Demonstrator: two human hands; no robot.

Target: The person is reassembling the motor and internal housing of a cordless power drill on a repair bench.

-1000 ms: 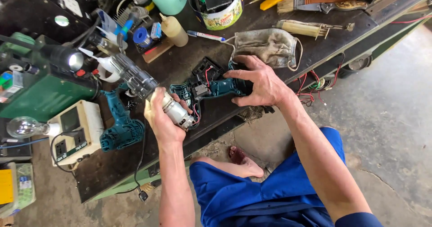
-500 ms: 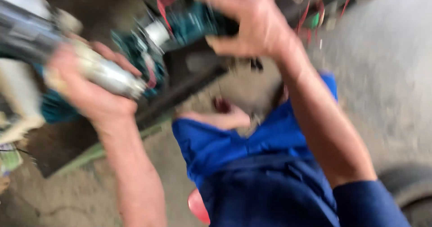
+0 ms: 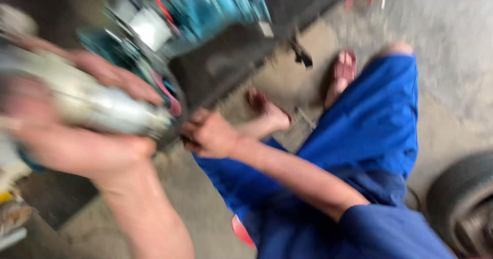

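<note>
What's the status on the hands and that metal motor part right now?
Left hand gripping the metal motor part. Right hand low at the bench edge; its grip is too blurred to call. Teal tool housing on the bench above.

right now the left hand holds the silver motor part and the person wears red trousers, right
Not quite. The left hand does hold the silver motor part, but the trousers are blue, not red, as the head view shows.
</note>
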